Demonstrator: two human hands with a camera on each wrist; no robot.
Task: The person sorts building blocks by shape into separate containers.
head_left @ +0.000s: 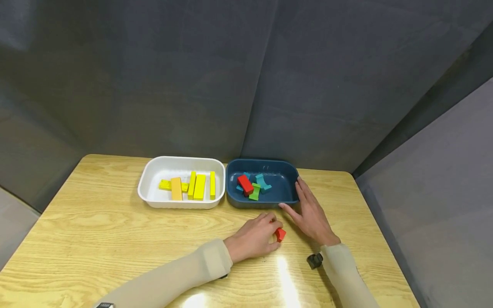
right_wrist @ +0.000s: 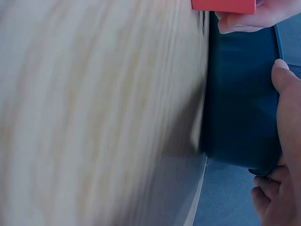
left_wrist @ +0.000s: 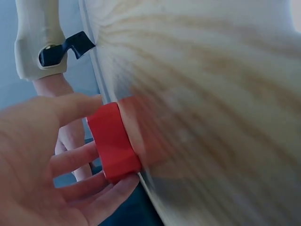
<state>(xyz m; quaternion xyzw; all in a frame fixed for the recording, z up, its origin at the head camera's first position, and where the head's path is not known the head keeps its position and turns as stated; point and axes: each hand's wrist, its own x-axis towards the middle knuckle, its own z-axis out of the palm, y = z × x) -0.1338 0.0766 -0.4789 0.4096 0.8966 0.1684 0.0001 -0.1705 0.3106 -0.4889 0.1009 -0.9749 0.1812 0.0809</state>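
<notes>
My left hand (head_left: 269, 233) rests on the wooden table (head_left: 96, 231) and pinches a small red block (head_left: 280, 234) between thumb and fingers. The left wrist view shows the same red block (left_wrist: 113, 141) held at my fingertips (left_wrist: 77, 157) against the tabletop. My right hand (head_left: 304, 205) lies flat with straight fingers just right of it, touching the near right corner of the dark blue tray (head_left: 286, 197). In the right wrist view my thumb (right_wrist: 288, 80) lies against the blue tray's wall (right_wrist: 240, 94), and the red block (right_wrist: 223, 5) shows at the top edge.
The blue tray holds a red block (head_left: 245, 184), a green one (head_left: 255, 192) and teal ones (head_left: 263, 182). A white tray (head_left: 154, 199) to its left holds several yellow blocks (head_left: 199, 187) and an orange one (head_left: 176, 188). Grey fabric walls (head_left: 246, 77) enclose the table.
</notes>
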